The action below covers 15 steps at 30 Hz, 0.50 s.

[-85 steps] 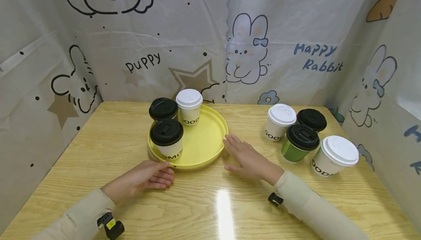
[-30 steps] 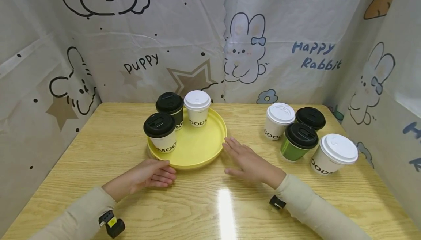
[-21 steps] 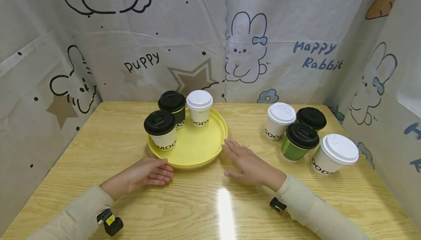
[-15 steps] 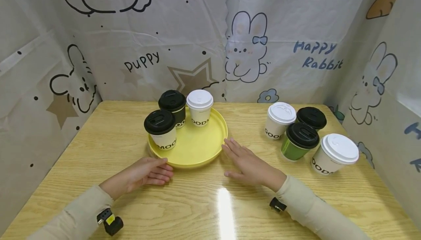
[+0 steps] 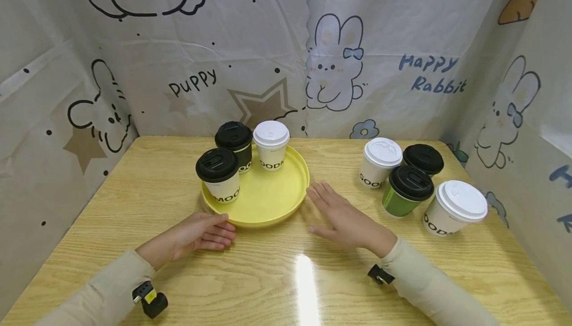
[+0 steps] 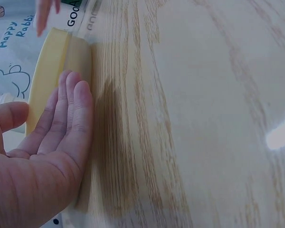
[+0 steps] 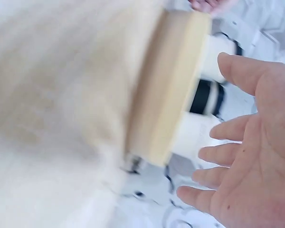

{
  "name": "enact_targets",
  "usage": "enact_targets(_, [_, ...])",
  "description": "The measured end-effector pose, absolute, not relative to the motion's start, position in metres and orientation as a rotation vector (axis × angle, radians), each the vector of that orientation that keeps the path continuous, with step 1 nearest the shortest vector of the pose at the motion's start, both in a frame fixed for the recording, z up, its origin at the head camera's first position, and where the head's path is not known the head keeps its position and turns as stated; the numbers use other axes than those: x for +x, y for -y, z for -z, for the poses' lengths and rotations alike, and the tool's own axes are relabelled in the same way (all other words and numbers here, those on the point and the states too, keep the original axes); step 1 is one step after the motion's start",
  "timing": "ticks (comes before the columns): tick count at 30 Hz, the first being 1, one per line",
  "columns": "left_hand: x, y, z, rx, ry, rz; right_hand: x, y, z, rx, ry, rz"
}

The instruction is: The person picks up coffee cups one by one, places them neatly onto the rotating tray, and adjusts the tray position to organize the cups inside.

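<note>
Far left: black wrist unit (image 5: 151, 300) on the left cuff. Left hand (image 5: 194, 234) at the near-left edge of the yellow tray (image 5: 272, 199): fingers extended together along its outer side, thumb at the rim, not curled around it. Tray sits left of centre on the wood-grain table (image 5: 241, 281); can't tell if it's slightly raised. On it, all upright: black-lidded white cup (image 5: 222, 190) at front left, black-lidded dark cup (image 5: 242, 158) behind, white-lidded cup (image 5: 271, 157) at the back. Right hand (image 5: 348, 224) by the tray's right edge, fingers straight and spread, gripping nothing; can't confirm rim contact. Right of that, a cluster: white-topped cup (image 5: 380, 163), green cup (image 5: 397, 202), black-lidded cup (image 5: 423, 159) behind it. Rightmost: large white cup (image 5: 451, 212), just beside the green one.
</note>
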State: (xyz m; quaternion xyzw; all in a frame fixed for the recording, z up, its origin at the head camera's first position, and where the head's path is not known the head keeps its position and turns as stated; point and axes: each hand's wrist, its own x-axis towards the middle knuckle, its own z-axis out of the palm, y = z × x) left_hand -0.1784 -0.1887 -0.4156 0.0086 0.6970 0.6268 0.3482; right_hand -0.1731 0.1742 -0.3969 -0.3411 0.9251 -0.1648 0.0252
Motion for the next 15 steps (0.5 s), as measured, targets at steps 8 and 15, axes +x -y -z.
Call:
enact_targets(8, [-0.179, 0.189, 0.415, 0.009, -1.812, -1.617, -0.162, -0.210, 0.355, -1.002, -2.987, 0.592])
enact_targets(15, [-0.179, 0.189, 0.416, 0.006, -1.815, -1.612, -0.144, -0.260, 0.323, -0.913, -3.163, 0.694])
